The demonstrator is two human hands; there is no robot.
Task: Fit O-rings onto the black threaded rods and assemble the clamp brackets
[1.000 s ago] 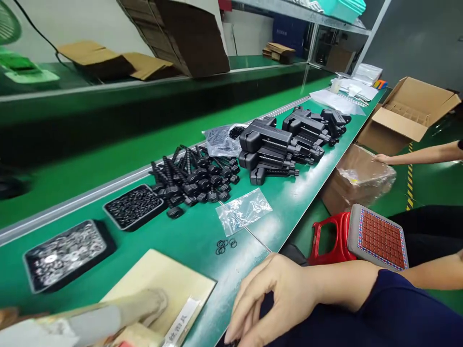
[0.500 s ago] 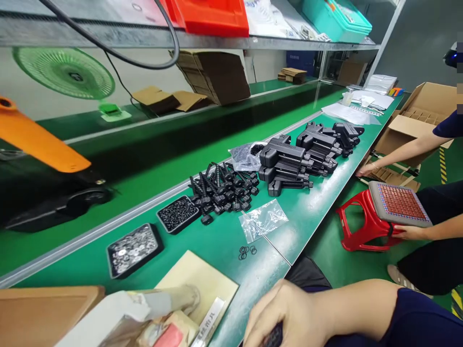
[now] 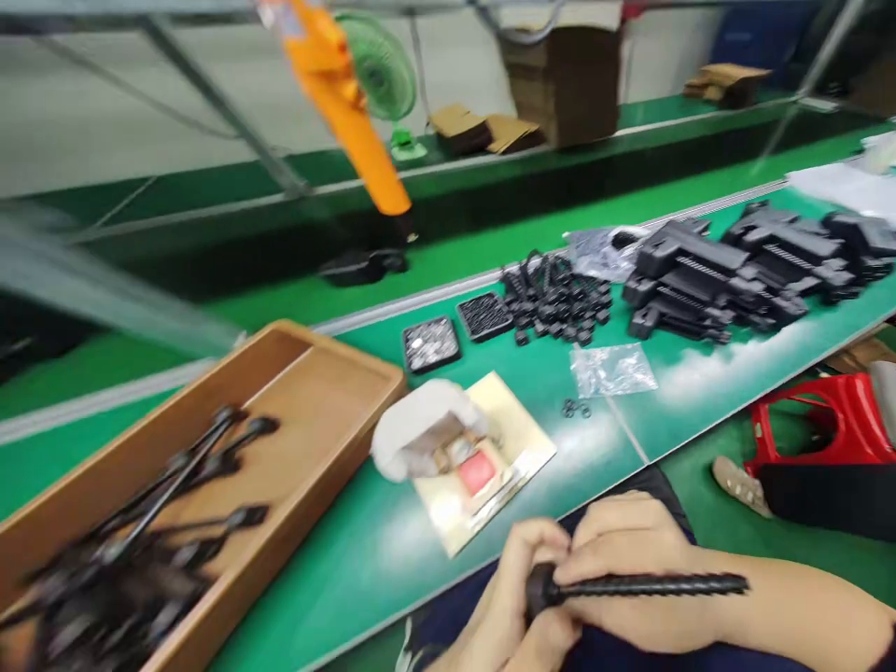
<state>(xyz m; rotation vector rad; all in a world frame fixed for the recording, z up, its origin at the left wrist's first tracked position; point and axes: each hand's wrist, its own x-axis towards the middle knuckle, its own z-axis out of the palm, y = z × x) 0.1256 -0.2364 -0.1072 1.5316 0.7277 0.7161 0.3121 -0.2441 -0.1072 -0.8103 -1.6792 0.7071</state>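
Observation:
Both my hands meet low in the picture, in front of the green bench [image 3: 336,579]. They hold a black ribbed rod with a round head [image 3: 630,586]. My left hand [image 3: 511,607] is closed round the head end at the left. My right hand [image 3: 630,560] pinches the rod just right of the head, and the ribbed shaft sticks out to the right past my wrist. A wooden tray [image 3: 329,373] with several similar black rods [image 3: 154,532] lies to the left on the bench.
On the bench lie a beige card with a white jig [image 3: 462,448], two small black trays of parts [image 3: 455,331], a pile of black ribbed pieces [image 3: 556,299], a clear bag [image 3: 612,369] and black housings [image 3: 742,266]. An orange tool [image 3: 350,103] hangs above. A red stool [image 3: 826,420] stands right.
The view has swung left, bringing the wooden tray in. My left hand has come into view and both hands now hold the black rod, which was mostly hidden under my right hand before.

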